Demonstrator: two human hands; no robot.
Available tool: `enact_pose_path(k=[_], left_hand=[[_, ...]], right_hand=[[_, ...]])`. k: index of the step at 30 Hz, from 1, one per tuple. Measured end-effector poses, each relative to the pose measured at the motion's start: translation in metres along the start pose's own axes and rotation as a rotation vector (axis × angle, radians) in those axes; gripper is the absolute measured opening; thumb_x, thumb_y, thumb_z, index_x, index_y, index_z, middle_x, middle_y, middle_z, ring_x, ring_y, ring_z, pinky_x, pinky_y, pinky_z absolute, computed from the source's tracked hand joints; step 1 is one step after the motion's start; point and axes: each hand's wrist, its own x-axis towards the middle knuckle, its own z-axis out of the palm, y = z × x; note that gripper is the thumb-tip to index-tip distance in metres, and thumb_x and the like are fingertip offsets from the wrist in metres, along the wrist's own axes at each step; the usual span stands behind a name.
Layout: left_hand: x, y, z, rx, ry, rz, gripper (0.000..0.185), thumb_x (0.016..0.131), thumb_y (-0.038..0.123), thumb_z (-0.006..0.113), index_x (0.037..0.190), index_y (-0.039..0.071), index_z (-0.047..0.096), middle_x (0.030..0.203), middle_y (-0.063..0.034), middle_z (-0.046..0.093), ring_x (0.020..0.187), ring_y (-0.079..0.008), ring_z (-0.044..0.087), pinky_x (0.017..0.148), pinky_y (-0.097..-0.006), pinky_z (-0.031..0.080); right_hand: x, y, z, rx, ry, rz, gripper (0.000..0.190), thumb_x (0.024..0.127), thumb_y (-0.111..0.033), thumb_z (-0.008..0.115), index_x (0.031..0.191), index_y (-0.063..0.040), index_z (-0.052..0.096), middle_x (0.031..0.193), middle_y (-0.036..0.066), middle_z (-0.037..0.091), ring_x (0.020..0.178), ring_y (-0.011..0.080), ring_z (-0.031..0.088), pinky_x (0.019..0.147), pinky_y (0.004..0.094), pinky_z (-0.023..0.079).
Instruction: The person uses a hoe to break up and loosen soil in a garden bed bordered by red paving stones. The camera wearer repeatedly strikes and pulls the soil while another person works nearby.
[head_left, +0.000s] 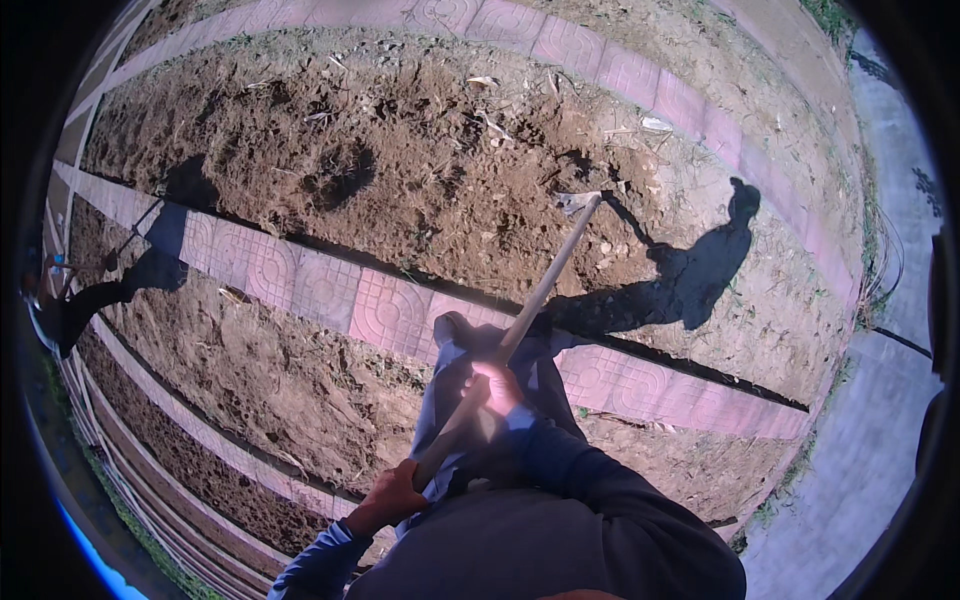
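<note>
Both my hands are closed around the long wooden handle (551, 274) of a hoe. My left hand (388, 496) grips it near its rear end, close to my hip. Farther up the shaft, my right hand (495, 388) holds it in front of my legs, in bright glare. The handle slants away over the paving to the metal hoe head (576, 201), which is at the broken brown soil (450, 195). Part of the blade is hard to make out against the clods; I cannot tell how deep it sits.
Pink patterned paving slabs (390, 307) form a narrow path under my feet. Another slab path (570, 45) curves beyond the bed. At far left another person (82, 304) stands with a long-handled tool. A concrete strip (817, 465) runs along the right. My shadow (697, 262) falls across paler soil.
</note>
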Motion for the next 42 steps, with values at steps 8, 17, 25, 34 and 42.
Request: enact_pose_path(k=[8,17,25,34,42], left_hand=[[0.011,-0.031,0.045,0.113,0.084,0.11,0.055,0.075,0.041,0.076,0.114,0.007,0.056,0.094,-0.0251,0.068,0.093,-0.0442,0.067,0.078,-0.0523,0.052],[0.08,0.026,0.036,0.152,0.324,0.628,0.035,0.078,0.023,0.071,0.104,0.007,0.054,0.086,-0.0229,0.067,0.083,-0.0432,0.067,0.07,-0.0516,0.053],[0.11,0.179,0.008,0.069,0.469,0.686,0.031,0.075,0.014,0.068,0.102,0.006,0.053,0.074,-0.0235,0.064,0.076,-0.0443,0.065,0.069,-0.0512,0.051],[0.077,0.028,0.041,-0.056,0.24,0.209,0.045,0.07,0.027,0.078,0.102,0.001,0.06,0.086,-0.0234,0.068,0.084,-0.0402,0.069,0.075,-0.0485,0.053],[-0.08,-0.053,0.054,0.171,0.168,-0.231,0.036,0.073,0.026,0.069,0.101,0.007,0.055,0.081,-0.0237,0.068,0.082,-0.0465,0.068,0.074,-0.0556,0.052]], right_hand=[[0.003,-0.015,-0.03,-0.03,0.116,-0.11,0.022,0.074,-0.005,0.073,0.085,-0.007,0.054,0.07,0.008,0.054,0.06,0.0241,0.058,0.056,0.0451,0.052],[-0.061,-0.154,0.017,-0.048,0.009,-0.592,0.026,0.076,0.001,0.071,0.089,-0.011,0.052,0.072,0.006,0.055,0.058,0.0231,0.058,0.052,0.0422,0.052],[-0.103,-0.343,0.074,-0.241,-0.031,-0.885,0.016,0.083,-0.014,0.076,0.089,-0.013,0.061,0.075,0.002,0.059,0.067,0.0177,0.062,0.061,0.0396,0.058],[0.056,-0.137,0.025,-0.284,0.119,-0.304,0.014,0.079,-0.01,0.073,0.085,-0.008,0.06,0.066,0.005,0.055,0.052,0.0217,0.055,0.05,0.0408,0.05],[-0.014,0.036,-0.008,-0.076,0.071,0.181,0.019,0.079,-0.008,0.073,0.092,-0.007,0.059,0.077,0.006,0.058,0.069,0.0213,0.059,0.067,0.0412,0.053]])
